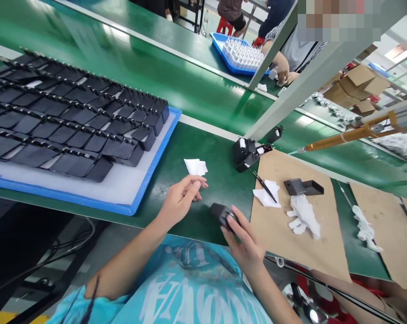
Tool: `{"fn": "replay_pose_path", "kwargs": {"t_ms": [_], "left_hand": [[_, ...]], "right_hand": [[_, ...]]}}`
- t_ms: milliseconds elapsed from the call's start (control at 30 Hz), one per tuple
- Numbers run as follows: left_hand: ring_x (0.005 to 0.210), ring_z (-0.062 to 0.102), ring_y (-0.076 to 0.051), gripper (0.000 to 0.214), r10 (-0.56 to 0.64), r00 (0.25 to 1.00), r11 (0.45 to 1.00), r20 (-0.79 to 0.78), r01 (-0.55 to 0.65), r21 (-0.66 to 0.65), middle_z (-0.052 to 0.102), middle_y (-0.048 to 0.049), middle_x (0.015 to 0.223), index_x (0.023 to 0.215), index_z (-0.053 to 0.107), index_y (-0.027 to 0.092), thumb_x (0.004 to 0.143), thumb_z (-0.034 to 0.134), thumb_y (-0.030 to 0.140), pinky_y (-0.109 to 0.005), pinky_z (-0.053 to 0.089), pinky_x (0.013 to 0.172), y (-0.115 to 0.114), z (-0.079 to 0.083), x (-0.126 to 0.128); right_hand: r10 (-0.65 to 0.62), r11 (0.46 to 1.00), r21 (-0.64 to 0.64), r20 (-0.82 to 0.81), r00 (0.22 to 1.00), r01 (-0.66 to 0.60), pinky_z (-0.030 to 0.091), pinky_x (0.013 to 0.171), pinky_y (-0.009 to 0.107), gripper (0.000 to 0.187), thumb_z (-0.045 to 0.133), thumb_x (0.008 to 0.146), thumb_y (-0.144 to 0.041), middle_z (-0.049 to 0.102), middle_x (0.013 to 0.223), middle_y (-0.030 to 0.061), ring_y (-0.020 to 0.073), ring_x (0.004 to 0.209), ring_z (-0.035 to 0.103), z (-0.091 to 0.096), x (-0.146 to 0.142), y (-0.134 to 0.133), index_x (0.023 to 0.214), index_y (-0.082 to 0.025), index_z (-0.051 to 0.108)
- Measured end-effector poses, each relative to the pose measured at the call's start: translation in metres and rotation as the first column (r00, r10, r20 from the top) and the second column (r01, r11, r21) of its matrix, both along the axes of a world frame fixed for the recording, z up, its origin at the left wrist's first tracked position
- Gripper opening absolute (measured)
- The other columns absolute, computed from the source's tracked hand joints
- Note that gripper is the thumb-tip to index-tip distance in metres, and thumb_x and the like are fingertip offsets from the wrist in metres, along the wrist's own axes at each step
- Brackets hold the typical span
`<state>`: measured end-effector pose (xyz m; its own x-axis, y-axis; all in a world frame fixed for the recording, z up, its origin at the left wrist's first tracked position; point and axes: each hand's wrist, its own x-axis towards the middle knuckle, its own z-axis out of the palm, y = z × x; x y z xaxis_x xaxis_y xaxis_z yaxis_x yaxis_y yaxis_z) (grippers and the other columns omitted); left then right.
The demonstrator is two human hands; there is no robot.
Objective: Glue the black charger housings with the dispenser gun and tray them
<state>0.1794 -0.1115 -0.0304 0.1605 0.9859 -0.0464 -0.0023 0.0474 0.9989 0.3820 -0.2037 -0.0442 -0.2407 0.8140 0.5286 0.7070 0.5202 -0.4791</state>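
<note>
My right hand (246, 243) is closed around a small black plastic housing (223, 215), holding it low over the green bench near the front edge. Its fingers hide part of that piece. To the left, my left hand (181, 198) is loosely bent with its fingers partly apart, and nothing shows in it. Just beyond its fingertips lies a folded white wipe (195, 167) on the bench. Farther back, near the post, stand a few black housings (244, 154) with short leads.
At left, a blue tray (133, 208) carries rows of black housings (65, 121). On brown paper (328, 252) lie tweezers (266, 186) over a white wipe, a black bracket (304, 186) and a white glove (305, 216). An orange tool (345, 138) hangs at right. A co-worker's hands (284, 74) are across the bench.
</note>
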Motion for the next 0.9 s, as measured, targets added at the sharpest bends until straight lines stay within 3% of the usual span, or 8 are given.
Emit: {"fn": "replay_pose_path", "kwargs": {"t_ms": [67, 167, 267, 367, 467, 600, 700, 900], "left_hand": [[0.065, 0.064, -0.011, 0.036, -0.002, 1.000, 1.000, -0.001, 0.002, 0.006, 0.072, -0.0044, 0.099, 0.106, 0.064, 0.021, 0.096, 0.045, 0.050, -0.024, 0.053, 0.063, 0.000, -0.001, 0.000], [0.067, 0.065, -0.012, 0.036, 0.011, 0.999, 0.999, -0.036, -0.010, 0.052, 0.072, -0.0053, 0.100, 0.107, 0.063, 0.021, 0.097, 0.044, 0.049, -0.025, 0.053, 0.065, 0.000, -0.004, -0.001], [0.079, 0.067, -0.016, 0.040, -0.052, 0.996, 0.978, -0.077, 0.067, 0.198, 0.071, -0.0082, 0.106, 0.115, 0.061, 0.021, 0.096, 0.043, 0.051, -0.029, 0.054, 0.072, -0.002, -0.004, -0.003], [0.116, 0.060, -0.028, 0.065, -0.217, 0.956, 0.858, -0.197, 0.283, 0.429, 0.060, -0.0146, 0.132, 0.131, 0.051, 0.022, 0.081, 0.063, 0.061, -0.042, 0.052, 0.095, -0.008, 0.000, 0.001], [0.136, 0.044, -0.032, 0.082, -0.245, 0.913, 0.739, -0.326, 0.394, 0.546, 0.044, -0.0164, 0.149, 0.142, 0.038, 0.025, 0.074, 0.077, 0.048, -0.049, 0.042, 0.109, -0.016, 0.004, 0.016], [0.124, 0.055, -0.026, 0.070, -0.117, 0.948, 0.772, -0.295, 0.274, 0.574, 0.058, -0.0119, 0.134, 0.139, 0.036, 0.026, 0.079, 0.072, 0.027, -0.042, 0.049, 0.101, -0.025, 0.007, 0.034], [0.106, 0.062, -0.022, 0.066, -0.049, 0.954, 0.808, -0.296, 0.212, 0.550, 0.064, -0.0079, 0.119, 0.131, 0.042, 0.026, 0.074, 0.074, 0.026, -0.036, 0.053, 0.088, -0.028, 0.010, 0.037], [0.094, 0.063, -0.021, 0.061, -0.009, 0.944, 0.802, -0.329, 0.204, 0.562, 0.065, -0.0050, 0.107, 0.122, 0.045, 0.025, 0.070, 0.076, 0.028, -0.033, 0.053, 0.080, -0.029, 0.017, 0.034]], "right_hand": [[0.007, 1.000, 0.001, -0.007, 1.000, -0.007, 0.060, 0.095, 0.033, 0.070, 0.066, 0.082, -0.004, 0.058, 0.141, 0.0075, 0.0226, 0.116, 0.067, -0.004, 0.000, -0.002, 0.143, -0.033, 0.047], [0.077, 0.989, -0.125, -0.033, 0.997, -0.080, 0.060, 0.095, 0.033, 0.061, 0.063, 0.085, -0.006, 0.062, 0.137, 0.0076, 0.0215, 0.115, 0.067, -0.009, -0.001, -0.003, 0.138, -0.033, 0.053], [-0.053, 0.973, -0.231, -0.282, 0.958, -0.014, 0.059, 0.095, 0.039, 0.049, 0.065, 0.085, -0.015, 0.064, 0.133, 0.0095, 0.0241, 0.117, 0.066, -0.011, -0.002, 0.000, 0.132, -0.030, 0.058], [-0.272, 0.911, -0.412, -0.603, 0.750, -0.001, 0.064, 0.079, 0.035, 0.044, 0.060, 0.090, -0.029, 0.067, 0.127, 0.0120, 0.0228, 0.103, 0.072, -0.005, -0.006, 0.008, 0.134, -0.026, 0.054], [-0.371, 0.798, -0.565, -0.736, 0.566, -0.211, 0.063, 0.070, 0.033, 0.039, 0.049, 0.095, -0.038, 0.073, 0.112, 0.0100, 0.0202, 0.087, 0.074, 0.003, -0.013, 0.016, 0.130, -0.023, 0.054], [-0.391, 0.709, -0.614, -0.751, 0.532, -0.346, 0.062, 0.069, 0.032, 0.038, 0.039, 0.098, -0.043, 0.074, 0.104, 0.0088, 0.0194, 0.082, 0.073, 0.010, -0.026, 0.018, 0.122, -0.021, 0.058], [-0.359, 0.718, -0.588, -0.772, 0.525, -0.373, 0.062, 0.068, 0.033, 0.039, 0.034, 0.099, -0.045, 0.074, 0.103, 0.0081, 0.0200, 0.085, 0.073, 0.009, -0.031, 0.014, 0.113, -0.022, 0.063], [-0.366, 0.705, -0.569, -0.803, 0.471, -0.422, 0.062, 0.074, 0.035, 0.037, 0.036, 0.098, -0.043, 0.075, 0.098, 0.0065, 0.0217, 0.090, 0.072, 0.003, -0.033, 0.011, 0.104, -0.024, 0.067]]}}
